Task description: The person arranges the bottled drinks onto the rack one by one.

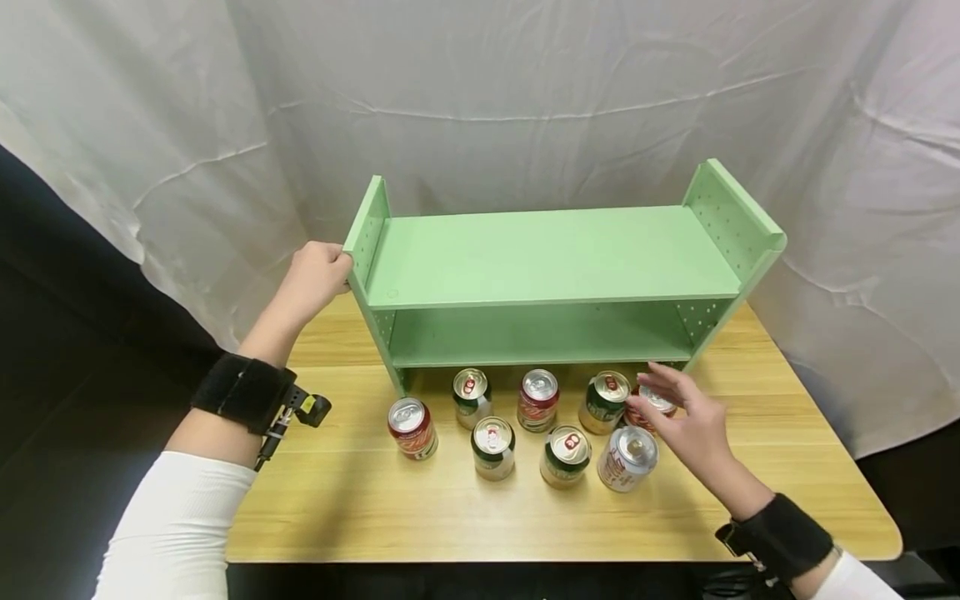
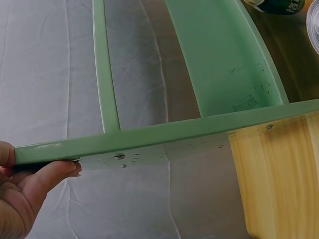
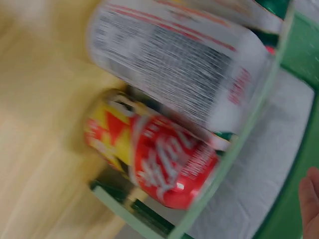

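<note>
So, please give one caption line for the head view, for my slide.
Left hand grips the green shelf end; right hand reaches a red can among eight.

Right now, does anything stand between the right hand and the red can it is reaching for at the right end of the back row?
Nothing visible does. The right hand hovers with spread fingers directly over the red can, partly covering it. The white can stands just in front and a green can to its left, both beside the reach.

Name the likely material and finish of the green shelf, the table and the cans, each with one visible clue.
Green shelf: probably painted board, matt, with screw holes. Table: wood or wood-look laminate, pale grain lines. Cans: metal, shiny silver tops with pull tabs.
</note>
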A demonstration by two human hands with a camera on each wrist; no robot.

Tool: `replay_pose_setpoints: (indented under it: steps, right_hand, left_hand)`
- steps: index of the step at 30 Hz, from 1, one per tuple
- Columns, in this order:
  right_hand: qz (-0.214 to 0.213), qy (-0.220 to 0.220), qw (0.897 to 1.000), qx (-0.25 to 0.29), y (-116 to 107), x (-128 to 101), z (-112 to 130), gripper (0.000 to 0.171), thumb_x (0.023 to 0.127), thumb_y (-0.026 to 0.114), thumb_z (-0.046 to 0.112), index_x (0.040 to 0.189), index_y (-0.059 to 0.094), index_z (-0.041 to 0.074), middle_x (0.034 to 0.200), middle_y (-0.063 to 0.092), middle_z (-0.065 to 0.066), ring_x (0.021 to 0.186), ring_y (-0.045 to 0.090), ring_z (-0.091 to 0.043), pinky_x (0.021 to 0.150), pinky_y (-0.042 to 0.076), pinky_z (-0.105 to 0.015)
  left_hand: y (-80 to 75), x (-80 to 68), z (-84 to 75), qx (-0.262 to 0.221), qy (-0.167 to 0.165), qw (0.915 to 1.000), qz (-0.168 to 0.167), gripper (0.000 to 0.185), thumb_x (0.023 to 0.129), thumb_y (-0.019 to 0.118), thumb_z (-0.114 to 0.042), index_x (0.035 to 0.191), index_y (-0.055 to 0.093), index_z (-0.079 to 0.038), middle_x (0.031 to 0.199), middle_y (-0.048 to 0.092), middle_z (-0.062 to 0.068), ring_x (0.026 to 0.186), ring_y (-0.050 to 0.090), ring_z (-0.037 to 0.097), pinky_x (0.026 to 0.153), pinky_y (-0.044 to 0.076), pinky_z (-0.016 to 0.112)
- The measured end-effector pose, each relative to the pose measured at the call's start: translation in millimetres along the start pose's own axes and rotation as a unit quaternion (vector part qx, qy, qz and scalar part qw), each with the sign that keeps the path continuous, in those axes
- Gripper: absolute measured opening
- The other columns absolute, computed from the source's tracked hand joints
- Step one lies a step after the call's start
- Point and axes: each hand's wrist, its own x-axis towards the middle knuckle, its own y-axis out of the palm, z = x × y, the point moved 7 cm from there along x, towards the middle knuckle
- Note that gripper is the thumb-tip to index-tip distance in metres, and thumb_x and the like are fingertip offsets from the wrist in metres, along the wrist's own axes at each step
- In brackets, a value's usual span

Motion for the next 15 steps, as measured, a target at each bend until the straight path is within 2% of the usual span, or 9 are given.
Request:
replay_pose_setpoints:
  steps: [2, 5, 8, 10, 13, 15]
  right_hand:
    - [0.015, -0.021, 1.0, -0.004, 4.4, -7.1, 0.3, 0.057, 0.075, 0.077, 0.03, 0.113, 0.059, -0.009, 0.091, 0.07, -0.018, 0.093, 0.057, 0.013, 0.073, 0.047, -0.008]
    - [0.033, -0.04, 0.999, -0.012, 10.7, -16.9, -0.3, 0.066, 0.08, 0.066, 0.047, 0.114, 0.058, -0.009, 0.091, 0.07, -0.017, 0.093, 0.058, 0.01, 0.071, 0.048, -0.011]
    - [0.045, -0.042, 0.998, -0.013, 17.0, -26.1, -1.9, 0.07, 0.081, 0.062, 0.051, 0.117, 0.055, -0.009, 0.096, 0.068, -0.019, 0.097, 0.057, 0.007, 0.076, 0.047, -0.01]
    - [0.052, -0.034, 0.998, -0.009, 20.3, -31.8, -3.7, 0.072, 0.081, 0.062, 0.05, 0.12, 0.053, -0.009, 0.101, 0.066, -0.022, 0.103, 0.055, 0.007, 0.082, 0.044, -0.008]
    - [0.061, -0.021, 0.998, -0.001, 23.9, -39.0, -7.2, 0.074, 0.079, 0.064, 0.05, 0.122, 0.051, -0.009, 0.107, 0.063, -0.025, 0.111, 0.049, 0.009, 0.09, 0.039, -0.008]
    - [0.07, -0.012, 0.997, -0.002, 25.6, -42.9, -9.5, 0.074, 0.078, 0.067, 0.049, 0.123, 0.051, -0.008, 0.111, 0.062, -0.025, 0.115, 0.046, 0.01, 0.093, 0.036, -0.007]
  left_hand:
    - [0.2, -1.7, 0.3, -0.01, 0.002, 0.9999, 0.001, 0.044, 0.092, 0.03, -0.012, 0.119, 0.056, 0.012, 0.126, 0.055, 0.027, 0.109, 0.059, 0.036, 0.09, 0.049, 0.044]
    - [0.1, -4.1, 2.1, -0.018, 0.0, 0.9998, -0.003, 0.044, 0.093, 0.03, -0.013, 0.119, 0.056, 0.011, 0.124, 0.056, 0.027, 0.109, 0.06, 0.035, 0.09, 0.049, 0.043]
    - [-0.9, -4.2, 3.5, -0.015, -0.002, 0.9998, -0.011, 0.041, 0.093, 0.03, -0.013, 0.109, 0.06, 0.01, 0.122, 0.059, 0.025, 0.102, 0.062, 0.031, 0.08, 0.051, 0.035]
    - [-1.4, -2.5, 2.5, -0.009, 0.001, 0.9998, -0.017, 0.038, 0.093, 0.03, -0.014, 0.1, 0.06, 0.008, 0.12, 0.06, 0.024, 0.095, 0.062, 0.026, 0.071, 0.049, 0.03]
    - [-1.3, 0.8, 0.1, -0.004, 0.004, 0.9998, -0.021, 0.032, 0.092, 0.031, -0.014, 0.083, 0.055, 0.005, 0.115, 0.062, 0.022, 0.079, 0.056, 0.019, 0.062, 0.043, 0.025]
    - [-1.2, 2.7, -1.4, 0.0, 0.006, 0.9997, -0.024, 0.029, 0.092, 0.032, -0.014, 0.075, 0.051, 0.0, 0.106, 0.064, 0.021, 0.067, 0.051, 0.014, 0.058, 0.041, 0.025]
